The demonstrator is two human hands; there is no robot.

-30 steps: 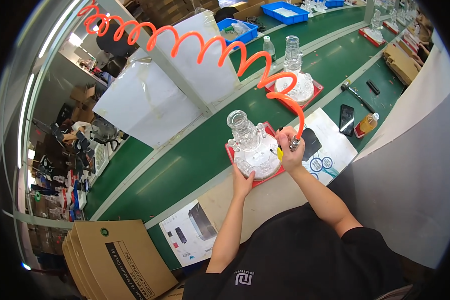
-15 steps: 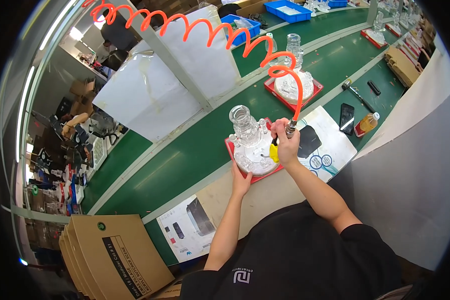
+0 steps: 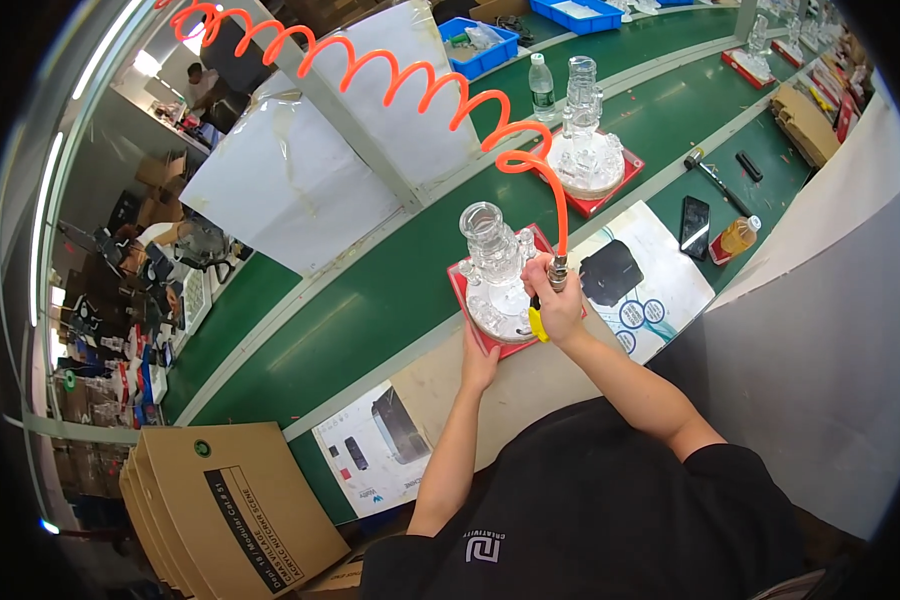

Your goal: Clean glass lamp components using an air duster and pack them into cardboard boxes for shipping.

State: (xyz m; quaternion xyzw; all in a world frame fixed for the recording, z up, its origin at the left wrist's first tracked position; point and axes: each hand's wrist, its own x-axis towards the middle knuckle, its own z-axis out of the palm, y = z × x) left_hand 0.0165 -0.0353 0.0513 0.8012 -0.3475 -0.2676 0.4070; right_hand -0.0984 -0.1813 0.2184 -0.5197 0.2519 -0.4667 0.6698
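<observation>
My right hand [image 3: 560, 308] is wrapped round an air blow gun [image 3: 538, 324], whose yellow part shows below the fingers. A coiled orange air hose [image 3: 558, 205] runs up from its metal fitting. The gun is at the right front side of a clear plastic ornament [image 3: 491, 250], a tower with small figures on a round white base. This ornament sits on a red tray [image 3: 457, 284]. At the tray's near left edge my left hand [image 3: 479, 364] grips the rim, with the thumb on the front; its other fingers are partly hidden.
A second clear ornament [image 3: 582, 150] stands on a red tray behind, beside a water bottle [image 3: 541, 88]. To the right lie a hammer [image 3: 718, 184], a phone [image 3: 695, 226] and a juice bottle [image 3: 735, 240]. Cardboard boxes [image 3: 220, 510] stand at lower left; blue bins [image 3: 480, 48] are farther back.
My right hand and the blow gun have shifted slightly left and down, and the orange hose swung left with them. My left hand stays at the tray's edge.
</observation>
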